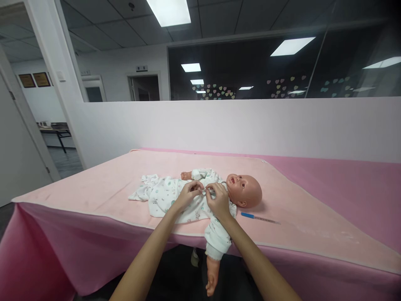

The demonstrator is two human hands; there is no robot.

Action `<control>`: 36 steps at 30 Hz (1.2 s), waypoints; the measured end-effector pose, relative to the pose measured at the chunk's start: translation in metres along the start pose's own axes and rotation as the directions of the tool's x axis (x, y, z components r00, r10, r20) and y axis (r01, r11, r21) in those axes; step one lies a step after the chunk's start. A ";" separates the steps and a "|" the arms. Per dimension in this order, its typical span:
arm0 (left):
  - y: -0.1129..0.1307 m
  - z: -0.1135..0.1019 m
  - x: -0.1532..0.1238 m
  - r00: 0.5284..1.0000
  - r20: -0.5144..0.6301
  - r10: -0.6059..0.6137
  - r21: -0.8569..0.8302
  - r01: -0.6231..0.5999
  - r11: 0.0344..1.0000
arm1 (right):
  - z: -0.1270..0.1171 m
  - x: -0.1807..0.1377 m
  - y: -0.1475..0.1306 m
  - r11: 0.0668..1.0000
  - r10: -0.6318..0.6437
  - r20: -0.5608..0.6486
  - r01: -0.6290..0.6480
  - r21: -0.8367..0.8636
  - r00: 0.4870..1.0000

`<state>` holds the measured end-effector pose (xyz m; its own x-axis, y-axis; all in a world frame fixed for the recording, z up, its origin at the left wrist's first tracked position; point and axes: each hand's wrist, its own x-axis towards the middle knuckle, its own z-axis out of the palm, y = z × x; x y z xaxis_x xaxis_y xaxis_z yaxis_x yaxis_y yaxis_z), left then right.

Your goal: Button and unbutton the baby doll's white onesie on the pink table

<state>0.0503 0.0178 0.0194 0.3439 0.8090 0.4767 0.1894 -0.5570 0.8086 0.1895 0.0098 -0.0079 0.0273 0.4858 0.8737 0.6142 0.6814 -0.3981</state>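
Leftmost on a peach cloth (100, 179) spreads the printed gown (166, 196) of a supine doll (249, 190); left hand (190, 194) and right hand (218, 200), fingertips closed, apparently pinch its front, blocking the chest; a blue-capped stick (258, 218) lies beside the head.

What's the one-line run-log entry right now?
left hand: fingertips at shirt chest | right hand: fingertips beside left's | grips: unclear | doll: on back, near arm over edge of table | blue-ended stick: beside doll
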 end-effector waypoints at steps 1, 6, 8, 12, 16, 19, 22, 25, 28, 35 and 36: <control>0.001 0.001 -0.001 0.999 -0.028 0.028 0.066 -0.027 0.997 | 0.001 0.000 0.001 1.000 0.005 -0.004 -0.005 0.001 1.000; 0.003 0.010 -0.005 0.976 -0.145 0.162 0.391 -0.094 0.916 | 0.002 0.001 0.002 0.999 0.032 -0.015 -0.032 -0.028 0.999; 0.004 0.012 -0.007 0.972 -0.133 0.193 0.470 -0.110 0.876 | 0.002 0.001 0.002 0.997 0.031 -0.020 -0.032 -0.063 0.999; 0.008 0.007 -0.018 0.973 -0.051 0.223 0.604 -0.148 0.783 | 0.003 0.001 0.006 0.990 0.020 -0.009 -0.021 -0.137 1.000; 0.010 -0.007 -0.037 0.968 0.032 0.247 0.675 -0.203 0.709 | 0.002 0.001 0.007 0.971 -0.014 -0.010 0.011 -0.239 1.000; 0.008 -0.016 -0.047 0.968 -0.056 0.246 0.681 -0.143 0.718 | 0.005 0.006 -0.003 0.905 -0.179 0.091 0.200 -0.376 0.980; 0.003 -0.019 -0.048 0.964 -0.142 0.224 0.682 -0.069 0.728 | 0.016 0.011 -0.020 0.803 -0.364 0.320 0.469 -0.367 0.875; 0.000 -0.020 -0.046 0.962 -0.174 0.212 0.705 -0.029 0.708 | 0.029 0.012 -0.033 0.830 -0.334 0.394 0.466 -0.308 0.856; -0.001 -0.020 -0.047 0.957 -0.197 0.212 0.705 -0.011 0.709 | 0.033 0.008 -0.036 0.906 -0.240 0.326 0.332 -0.263 0.914; 0.002 -0.019 -0.049 0.957 -0.195 0.213 0.675 -0.027 0.737 | 0.021 0.001 -0.040 0.962 -0.168 0.252 0.214 -0.171 0.953; 0.001 -0.020 -0.049 0.956 -0.197 0.216 0.671 -0.030 0.741 | 0.020 0.001 -0.040 0.963 -0.163 0.249 0.209 -0.169 0.955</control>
<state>0.0158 -0.0188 0.0038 0.1891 0.6901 0.6985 0.7468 -0.5629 0.3540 0.1488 -0.0064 0.0030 -0.2708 0.4887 0.8294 0.7304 0.6655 -0.1537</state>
